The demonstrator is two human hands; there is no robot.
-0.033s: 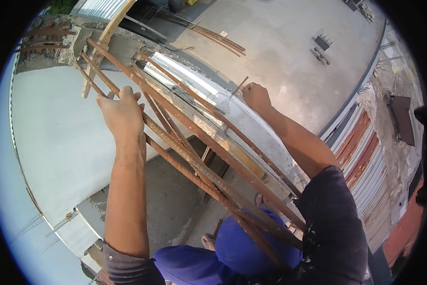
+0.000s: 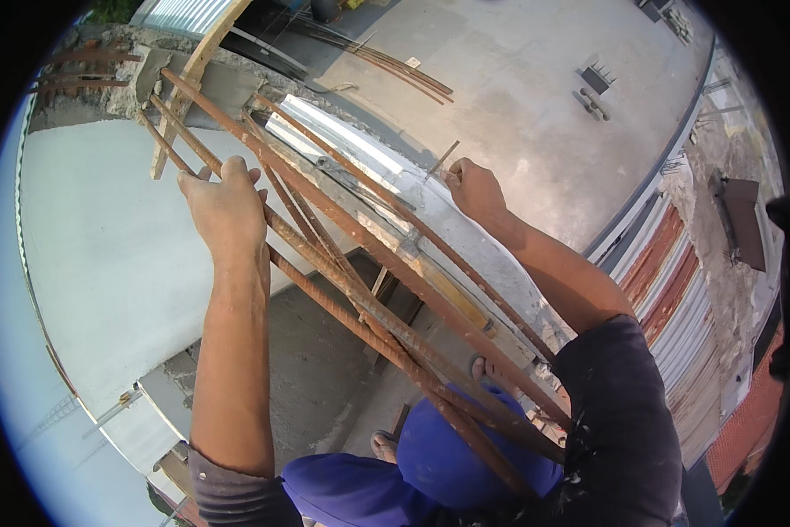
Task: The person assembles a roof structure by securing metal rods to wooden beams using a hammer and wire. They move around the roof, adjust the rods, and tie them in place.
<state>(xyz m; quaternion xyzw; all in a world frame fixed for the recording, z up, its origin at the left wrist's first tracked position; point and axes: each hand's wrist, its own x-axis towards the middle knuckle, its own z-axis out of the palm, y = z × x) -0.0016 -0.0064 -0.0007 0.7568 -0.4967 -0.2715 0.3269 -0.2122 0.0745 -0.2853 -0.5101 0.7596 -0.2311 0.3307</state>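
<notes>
My left hand (image 2: 222, 212) is wrapped round a rusty ribbed reinforcing bar (image 2: 307, 253), one of several long bars slanting from the upper left down to my lap. Another rusty bar (image 2: 325, 310) runs just below it, close to my wrist. To the right, my right hand (image 2: 476, 189) is closed in a pinch above a white-topped ledge (image 2: 487, 241). What its fingers hold, if anything, is too small to make out. A short thin rod (image 2: 442, 161) stands up beside those fingers.
A wooden plank (image 2: 193, 79) leans at the upper left near a broken concrete edge. Beyond the ledge lies a concrete floor (image 2: 518, 97) with loose bars (image 2: 395, 70) on it. Rusty corrugated sheets (image 2: 663, 272) are at the right. Blue-clad knees (image 2: 465, 439) sit below the bars.
My right hand has shifted slightly downward beside the thin rod. My left hand keeps its hold on the bar.
</notes>
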